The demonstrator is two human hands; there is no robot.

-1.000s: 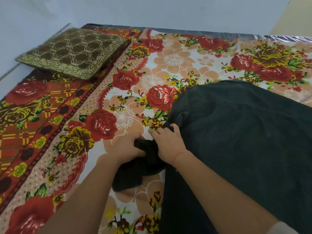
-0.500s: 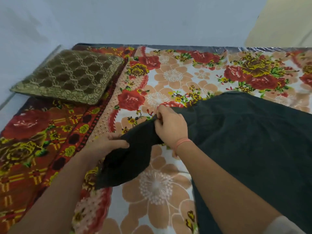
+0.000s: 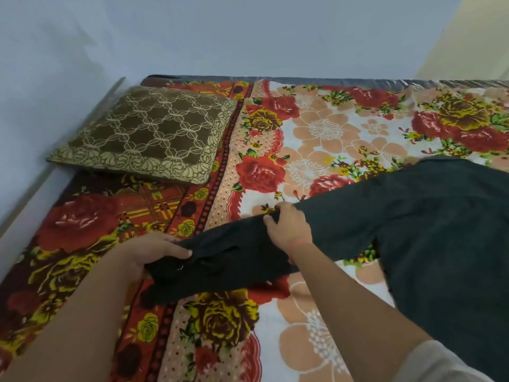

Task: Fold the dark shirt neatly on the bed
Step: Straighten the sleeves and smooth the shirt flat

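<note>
While my left hand [image 3: 148, 250] pinches the cuff and my right hand [image 3: 289, 230] clamps the sleeve [image 3: 237, 260] midway, stretching it flat, the dark shirt [image 3: 440, 230] lies spread on the bed [image 3: 316, 133], so next I judge the sleeve must fold across the body.
</note>
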